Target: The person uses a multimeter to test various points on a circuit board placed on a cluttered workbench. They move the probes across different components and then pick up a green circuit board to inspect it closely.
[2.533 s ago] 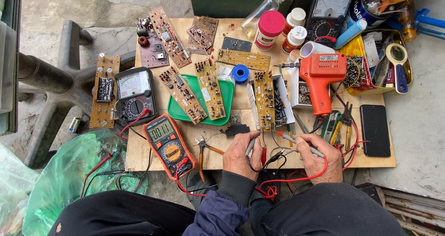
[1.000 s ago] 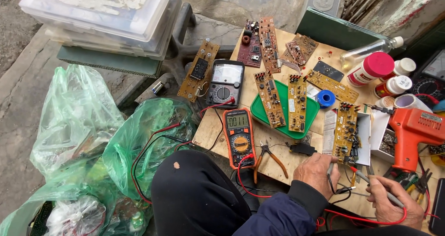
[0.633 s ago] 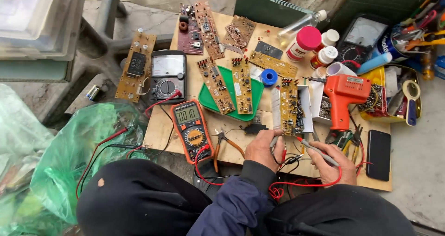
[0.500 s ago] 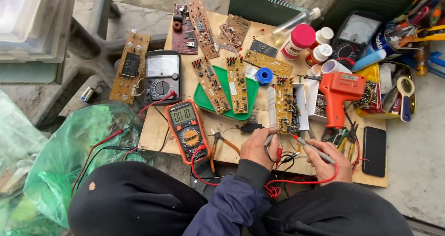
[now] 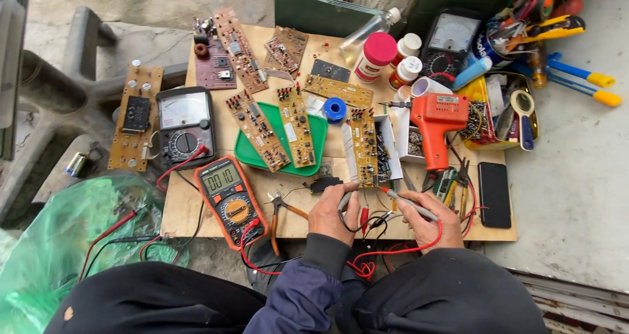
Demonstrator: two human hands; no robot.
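Compared with half a second earlier, both hands hold nearly the same place at the near edge of the desk (image 5: 196, 216); only the view has shifted slightly, and the probes stay aimed at the same board. Left hand (image 5: 333, 211) is closed around a grey test probe (image 5: 344, 200), tip pointing away from the body. Right hand (image 5: 429, 217) pinches a second probe (image 5: 409, 203), angled toward the left hand. Just beyond the fingertips lies a yellow circuit board (image 5: 368, 149). Red leads (image 5: 393, 250) loop below both hands.

Left of the left hand sit orange-handled pliers (image 5: 282, 211) and an orange digital multimeter (image 5: 230, 197). Beyond the right hand stands an orange soldering gun (image 5: 438, 125); right of it lies a black phone (image 5: 495, 194). Desk is a wooden board over a concrete floor (image 5: 576, 176), with a green plastic bag (image 5: 59, 242) far left.
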